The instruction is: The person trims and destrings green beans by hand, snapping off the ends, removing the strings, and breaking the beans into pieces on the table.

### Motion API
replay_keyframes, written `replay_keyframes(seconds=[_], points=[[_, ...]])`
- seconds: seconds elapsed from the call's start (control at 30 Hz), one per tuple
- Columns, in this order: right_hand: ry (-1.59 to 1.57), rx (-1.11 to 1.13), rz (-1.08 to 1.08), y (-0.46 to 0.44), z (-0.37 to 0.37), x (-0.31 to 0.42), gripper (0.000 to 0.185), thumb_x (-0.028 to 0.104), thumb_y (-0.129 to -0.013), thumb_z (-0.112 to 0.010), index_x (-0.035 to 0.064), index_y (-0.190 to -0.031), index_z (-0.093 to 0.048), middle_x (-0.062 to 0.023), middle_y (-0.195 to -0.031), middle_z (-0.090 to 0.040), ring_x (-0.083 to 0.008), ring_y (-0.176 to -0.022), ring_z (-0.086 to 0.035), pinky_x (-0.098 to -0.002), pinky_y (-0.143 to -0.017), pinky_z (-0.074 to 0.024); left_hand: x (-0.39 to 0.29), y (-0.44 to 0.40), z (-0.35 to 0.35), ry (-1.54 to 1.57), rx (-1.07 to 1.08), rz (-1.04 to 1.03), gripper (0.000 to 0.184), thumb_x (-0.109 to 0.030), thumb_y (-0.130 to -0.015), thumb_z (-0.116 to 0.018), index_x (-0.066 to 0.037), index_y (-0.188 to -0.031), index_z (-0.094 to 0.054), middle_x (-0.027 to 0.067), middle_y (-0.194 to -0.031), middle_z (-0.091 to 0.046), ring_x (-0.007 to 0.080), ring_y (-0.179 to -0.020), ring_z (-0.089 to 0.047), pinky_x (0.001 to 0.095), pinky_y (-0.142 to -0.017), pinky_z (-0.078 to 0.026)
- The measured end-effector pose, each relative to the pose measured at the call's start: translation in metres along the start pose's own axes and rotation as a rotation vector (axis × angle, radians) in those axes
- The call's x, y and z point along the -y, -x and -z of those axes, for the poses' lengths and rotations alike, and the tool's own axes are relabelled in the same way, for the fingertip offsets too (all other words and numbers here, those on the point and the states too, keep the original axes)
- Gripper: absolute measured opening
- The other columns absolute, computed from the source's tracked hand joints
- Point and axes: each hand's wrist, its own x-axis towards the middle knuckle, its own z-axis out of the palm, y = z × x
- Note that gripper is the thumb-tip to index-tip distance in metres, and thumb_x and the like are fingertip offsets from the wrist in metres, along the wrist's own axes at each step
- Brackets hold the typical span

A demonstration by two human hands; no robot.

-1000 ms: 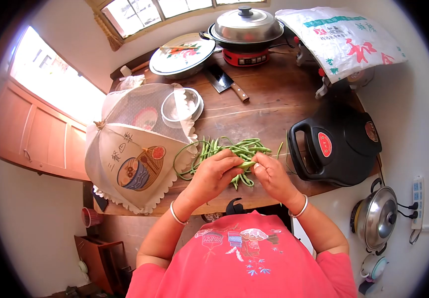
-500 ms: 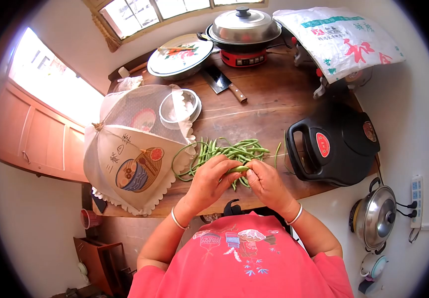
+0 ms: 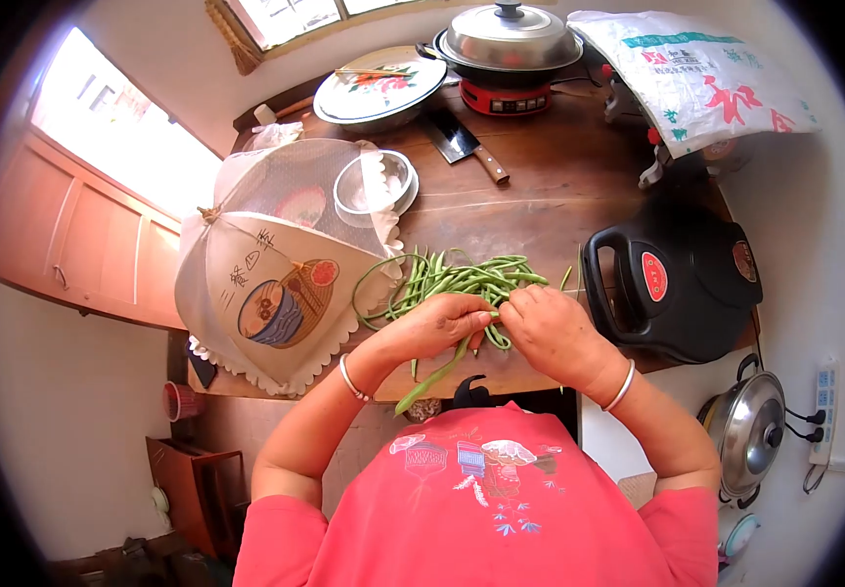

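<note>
A pile of green beans [image 3: 462,276] lies on the wooden table, just beyond both hands. My left hand [image 3: 442,325] is closed on a long green bean [image 3: 432,382], which slants down toward the table's front edge. Close beside it, my right hand [image 3: 552,331] has its fingers pinched at the bean's upper end, near the left fingertips. The fingertips nearly meet, and the part of the bean between them is mostly hidden.
A mesh food cover [image 3: 286,264] stands left, beside a bowl [image 3: 374,186]. A cleaver [image 3: 466,147] lies behind the beans. A black appliance [image 3: 677,284] sits right. At the back are a lidded pan [image 3: 511,44], a floral lid [image 3: 378,93] and a white bag [image 3: 706,83].
A long bean now hangs down from between my hands, where a short stretch of bean showed before. The whole view has shifted slightly, with the table's things appearing further right and up.
</note>
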Motion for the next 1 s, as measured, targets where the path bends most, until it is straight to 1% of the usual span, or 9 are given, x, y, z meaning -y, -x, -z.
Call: replay_keyframes(seconds=[0.3, 0.37, 0.5, 0.67, 0.73, 0.77, 0.87, 0.93, 1.0], points=[[-0.007, 0.006, 0.053, 0.002, -0.007, -0.007, 0.005, 0.015, -0.078, -0.057, 0.0096, -0.078, -0.056, -0.0047, -0.074, -0.052, -0.0199, -0.071, -0.056, -0.0324, -0.064, -0.0452, 0.01, -0.012, -0.008, 0.017, 0.067, 0.037, 0.024, -0.024, -0.1, -0.053, -0.004, -0.111, -0.06, -0.0016, -0.075, -0.062, 0.0068, -0.066, -0.049, 0.0248, -0.059, -0.041], [-0.02, -0.008, 0.043, 0.002, -0.009, -0.006, 0.006, 0.015, -0.078, -0.058, 0.0099, -0.078, -0.056, -0.0043, -0.073, -0.052, -0.0198, -0.07, -0.056, -0.0323, -0.064, -0.0451, 0.015, -0.014, -0.012, 0.007, 0.006, -0.054, 0.021, -0.02, -0.096, -0.057, 0.0, -0.099, -0.061, 0.0086, -0.071, -0.065, 0.0165, -0.064, -0.057, 0.0336, -0.062, -0.045], [-0.096, -0.044, -0.084, 0.001, -0.019, -0.003, 0.012, 0.019, -0.079, -0.06, 0.0089, -0.076, -0.055, -0.0063, -0.071, -0.055, -0.0228, -0.067, -0.059, -0.0358, -0.062, -0.0465, 0.018, -0.018, -0.017, -0.239, -0.1, -0.16, 0.019, -0.016, -0.092, -0.062, 0.002, -0.097, -0.062, 0.0125, -0.076, -0.065, 0.0187, -0.068, -0.058, 0.0346, -0.065, -0.046], [-0.401, -0.103, -0.37, 0.004, -0.038, 0.001, 0.016, 0.019, -0.082, -0.058, 0.005, -0.074, -0.053, -0.0132, -0.07, -0.058, -0.0316, -0.069, -0.061, -0.0431, -0.062, -0.048, 0.017, -0.018, -0.025, -0.307, -0.287, -0.223, 0.015, -0.012, -0.084, -0.062, 0.003, -0.085, -0.061, 0.023, -0.079, -0.061, 0.0409, -0.075, -0.059, 0.0447, -0.067, -0.046], [-0.621, -0.132, -0.469, 0.005, -0.047, 0.002, 0.016, 0.016, -0.084, -0.054, 0.0022, -0.076, -0.053, -0.0168, -0.071, -0.059, -0.036, -0.067, -0.058, -0.0436, -0.063, -0.0473, 0.023, -0.019, -0.029, -0.288, -0.308, -0.239, 0.015, -0.011, -0.085, -0.062, 0.003, -0.085, -0.061, 0.0225, -0.079, -0.062, 0.0402, -0.074, -0.059, 0.0442, -0.067, -0.046], [-0.62, -0.132, -0.473, 0.006, -0.052, 0.002, 0.016, 0.016, -0.084, -0.054, 0.0022, -0.076, -0.053, -0.0168, -0.071, -0.059, -0.036, -0.067, -0.058, -0.0436, -0.063, -0.0473, 0.025, -0.018, -0.03, -0.273, -0.319, -0.225, 0.013, -0.01, -0.086, -0.062, 0.003, -0.087, -0.061, 0.0194, -0.075, -0.061, 0.0316, -0.069, -0.058, 0.0396, -0.064, -0.046], [-0.972, -0.172, -0.589, 0.008, -0.067, -0.001, 0.016, 0.014, -0.087, -0.05, 0.0007, -0.08, -0.055, -0.0137, -0.066, -0.056, -0.0284, -0.06, -0.055, -0.0386, -0.059, -0.045, 0.024, -0.018, -0.03, -0.202, -0.31, -0.169, 0.013, -0.01, -0.09, -0.061, 0.003, -0.091, -0.062, 0.0125, -0.073, -0.061, 0.018, -0.067, -0.057, 0.0324, -0.063, -0.046], [-1.304, -0.164, -0.726, 0.007, -0.071, -0.003, 0.019, 0.015, -0.091, -0.047, 0.0019, -0.08, -0.056, -0.0048, -0.063, -0.052, -0.0146, -0.057, -0.048, -0.0303, -0.055, -0.0405, 0.028, -0.02, -0.03, -0.148, -0.294, -0.125, 0.014, -0.011, -0.092, -0.06, 0.002, -0.092, -0.063, 0.0087, -0.074, -0.063, 0.0129, -0.07, -0.057, 0.0298, -0.064, -0.047], [-1.416, -0.161, -0.767, 0.009, -0.066, -0.003, 0.02, 0.015, -0.092, -0.047, 0.003, -0.079, -0.056, -0.0011, -0.064, -0.05, -0.01, -0.058, -0.045, -0.0272, -0.054, -0.0382, 0.038, -0.024, -0.032, 0.227, -0.271, -0.091, 0.019, -0.017, -0.096, -0.058, 0.001, -0.098, -0.063, 0.0031, -0.081, -0.064, 0.0082, -0.075, -0.057, 0.0248, -0.069, -0.048]])
